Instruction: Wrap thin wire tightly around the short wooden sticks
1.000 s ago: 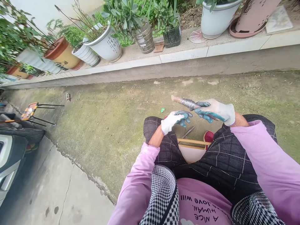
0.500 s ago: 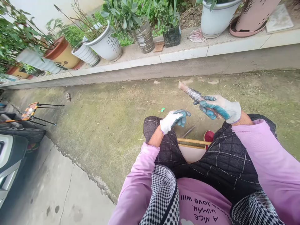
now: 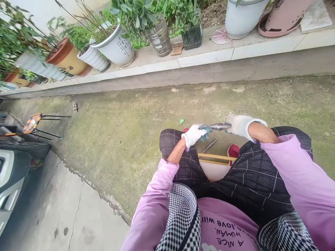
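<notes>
I sit with both hands in white gloves with blue-green palms, held over my knees. A short stick wrapped in silvery wire (image 3: pixel 218 126) lies level between them. My left hand (image 3: pixel 195 134) is closed round its left end. My right hand (image 3: pixel 240 125) is closed round its right end, back of the glove up. Below the hands, between my legs in dark checked trousers, a thin rod (image 3: pixel 209 146) lies on the ground beside a red shoe (image 3: pixel 232 151) and the wooden edge of a stool (image 3: pixel 213 157).
Mossy concrete ground (image 3: pixel 125 139) stretches ahead to a raised ledge (image 3: pixel 204 57) carrying several potted plants, among them a white pot (image 3: pixel 115 47). A small green scrap (image 3: pixel 181 121) lies on the ground. A folded stand (image 3: pixel 34 123) and a vehicle's edge (image 3: pixel 7 174) are at the left.
My right hand has turned palm down and lowered the wire-wrapped stick from pointing up-left to level. My left hand has closed on its free end.
</notes>
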The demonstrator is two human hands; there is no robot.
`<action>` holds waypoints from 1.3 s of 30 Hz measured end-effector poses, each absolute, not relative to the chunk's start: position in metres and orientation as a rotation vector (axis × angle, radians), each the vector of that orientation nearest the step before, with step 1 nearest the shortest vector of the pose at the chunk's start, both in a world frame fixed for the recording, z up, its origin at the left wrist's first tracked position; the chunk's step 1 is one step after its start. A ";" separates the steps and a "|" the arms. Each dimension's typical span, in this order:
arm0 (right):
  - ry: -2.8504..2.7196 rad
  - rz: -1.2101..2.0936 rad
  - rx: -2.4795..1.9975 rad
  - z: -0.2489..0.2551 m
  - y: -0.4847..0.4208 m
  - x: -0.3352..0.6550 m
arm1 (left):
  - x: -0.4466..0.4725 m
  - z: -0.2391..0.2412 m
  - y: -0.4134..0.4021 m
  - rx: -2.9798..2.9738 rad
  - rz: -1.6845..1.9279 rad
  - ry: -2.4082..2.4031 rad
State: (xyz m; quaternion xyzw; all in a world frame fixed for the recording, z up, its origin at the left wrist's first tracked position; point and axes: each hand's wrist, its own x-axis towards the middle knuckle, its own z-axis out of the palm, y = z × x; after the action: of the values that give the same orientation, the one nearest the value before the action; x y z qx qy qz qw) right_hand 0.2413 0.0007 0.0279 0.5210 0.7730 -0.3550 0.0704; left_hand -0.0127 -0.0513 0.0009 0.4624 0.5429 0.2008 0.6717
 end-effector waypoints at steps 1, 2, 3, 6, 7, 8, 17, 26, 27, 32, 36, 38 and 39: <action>2.284 -1.006 1.606 0.029 0.005 0.241 | -0.012 -0.001 -0.050 1.013 0.481 1.186; 2.246 -0.952 1.644 0.031 0.009 0.241 | -0.012 -0.003 -0.049 0.981 0.510 1.149; 2.221 -0.914 1.677 0.034 0.012 0.241 | -0.013 -0.005 -0.047 0.947 0.544 1.117; 2.244 -0.870 1.776 0.045 0.016 0.239 | -0.016 -0.010 -0.043 0.875 0.632 1.056; 2.249 -0.882 1.830 0.049 0.015 0.239 | -0.016 -0.012 -0.043 0.868 0.652 1.044; 2.242 -0.934 1.891 0.052 0.014 0.238 | -0.017 -0.013 -0.043 0.869 0.669 1.038; 1.766 -2.469 1.743 0.067 -0.004 0.240 | -0.002 -0.006 -0.048 0.938 0.552 1.137; 2.073 -1.590 1.247 0.056 -0.014 0.242 | -0.016 0.000 -0.043 0.997 0.639 1.301; 2.105 -1.438 1.324 0.053 -0.014 0.239 | -0.016 -0.001 -0.045 1.013 0.632 1.322; 2.147 -1.036 1.598 0.039 -0.001 0.229 | -0.008 -0.007 -0.051 1.000 0.565 1.331; 2.190 -0.919 1.717 0.043 0.009 0.231 | -0.003 -0.014 -0.049 0.898 0.655 1.148; 2.196 -0.995 1.813 0.047 0.010 0.232 | -0.004 -0.017 -0.047 0.873 0.723 1.083; 2.176 -1.112 1.871 0.049 0.009 0.233 | -0.005 -0.018 -0.045 0.870 0.753 1.065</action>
State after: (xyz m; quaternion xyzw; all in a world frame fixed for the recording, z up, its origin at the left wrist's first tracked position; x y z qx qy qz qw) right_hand 0.2327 0.0087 0.0487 0.6075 0.7068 -0.3610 0.0319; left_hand -0.0049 -0.0451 -0.0184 0.3917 0.4794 0.3393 0.7082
